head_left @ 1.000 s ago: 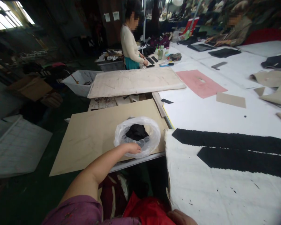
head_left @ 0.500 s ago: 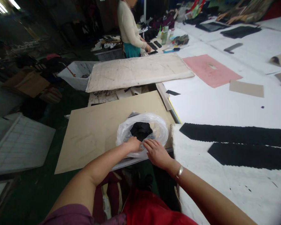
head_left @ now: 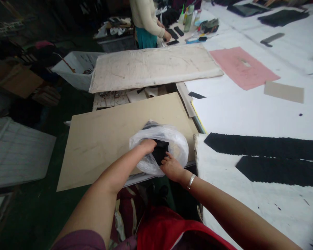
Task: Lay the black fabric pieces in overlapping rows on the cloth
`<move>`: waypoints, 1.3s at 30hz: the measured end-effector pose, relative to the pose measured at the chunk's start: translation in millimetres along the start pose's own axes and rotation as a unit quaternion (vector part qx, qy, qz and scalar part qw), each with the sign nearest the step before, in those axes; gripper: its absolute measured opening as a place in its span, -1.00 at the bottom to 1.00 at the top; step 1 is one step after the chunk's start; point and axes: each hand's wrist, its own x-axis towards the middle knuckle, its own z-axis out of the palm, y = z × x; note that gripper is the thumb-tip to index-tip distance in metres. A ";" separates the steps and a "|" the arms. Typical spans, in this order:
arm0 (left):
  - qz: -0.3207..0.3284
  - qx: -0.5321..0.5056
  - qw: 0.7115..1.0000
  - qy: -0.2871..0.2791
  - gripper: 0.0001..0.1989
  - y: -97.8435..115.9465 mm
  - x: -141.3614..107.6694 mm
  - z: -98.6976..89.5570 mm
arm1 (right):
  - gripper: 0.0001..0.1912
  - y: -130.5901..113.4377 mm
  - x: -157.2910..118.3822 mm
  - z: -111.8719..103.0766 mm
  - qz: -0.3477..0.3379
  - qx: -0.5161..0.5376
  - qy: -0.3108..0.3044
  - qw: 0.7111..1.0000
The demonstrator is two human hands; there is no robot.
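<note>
A clear plastic bag (head_left: pixel 181 137) stands with its mouth spread wide on a tan board, and black fabric (head_left: pixel 160 150) fills part of it. My left hand (head_left: pixel 147 146) reaches over the bag's near left side, fingers closed on the fabric's upper left part; the fingertips are partly hidden. On the near right, my right hand (head_left: pixel 171 167) has its fingers and thumb bent at the fabric's edge, by the bag's rim. Between both hands the fabric looks fairly flat. A dark piece (head_left: pixel 150 124) lies just behind the bag.
The tan board (head_left: pixel 99 146) lies beneath the bag. Two long black strips (head_left: pixel 263 147) with pointed ends lie on the white table (head_left: pixel 232 118) at right. Beyond are a padded pale board (head_left: pixel 151 67), a pink sheet (head_left: pixel 245 69) and a person (head_left: pixel 146 21) at work. White bins stand at left.
My left hand has moved deeper into the bag onto the black fabric. My right hand has gone from lying over the bag's rim to the fabric's edge. The view has tilted down.
</note>
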 end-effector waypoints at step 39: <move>0.141 -0.265 0.953 0.051 -0.86 1.8 23.5 29.5 | -0.79 20.6 -43.6 6.5 0.075 -0.003 0.079 0.994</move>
